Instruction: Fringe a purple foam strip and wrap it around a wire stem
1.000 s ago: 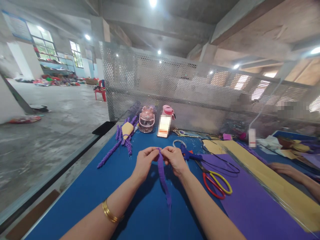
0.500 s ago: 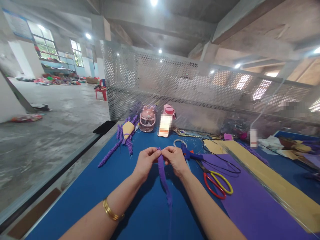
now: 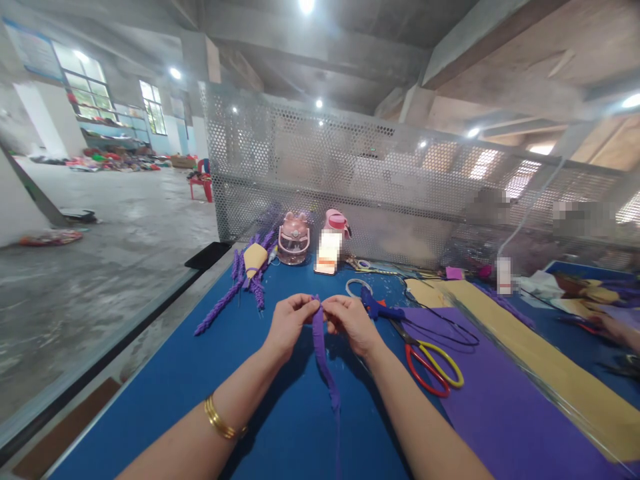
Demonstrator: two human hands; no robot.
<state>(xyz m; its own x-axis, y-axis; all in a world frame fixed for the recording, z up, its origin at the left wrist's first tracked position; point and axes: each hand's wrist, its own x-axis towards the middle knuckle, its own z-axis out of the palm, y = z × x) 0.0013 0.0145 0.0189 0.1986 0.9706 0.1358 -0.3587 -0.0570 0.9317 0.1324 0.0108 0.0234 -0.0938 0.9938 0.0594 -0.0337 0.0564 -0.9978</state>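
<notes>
Both my hands are raised over the blue tabletop, close together at the upper end of a purple crepe paper strip (image 3: 320,347). My left hand (image 3: 290,327) pinches the strip's top between thumb and forefinger. Just beside it, my right hand (image 3: 353,323) has thumb and forefinger closed at the same end. From there the strip hangs toward me, narrowing to a thin tail. To the right of my right hand lie a dark blue glue gun (image 3: 381,309) and scissors (image 3: 434,365) with one red and one yellow handle.
Purple flower stems with a tan paper piece (image 3: 255,260) lie back left. A pink clear bottle (image 3: 294,240) and a lit phone (image 3: 328,252) stand behind my hands. Purple paper (image 3: 495,393) and tan paper (image 3: 540,353) cover the right. Another person's hand (image 3: 620,329) appears far right.
My fingers stay pinched at the strip's top, with only a slight shift. The view has moved a little. Another person's hand has come into view at the right edge.
</notes>
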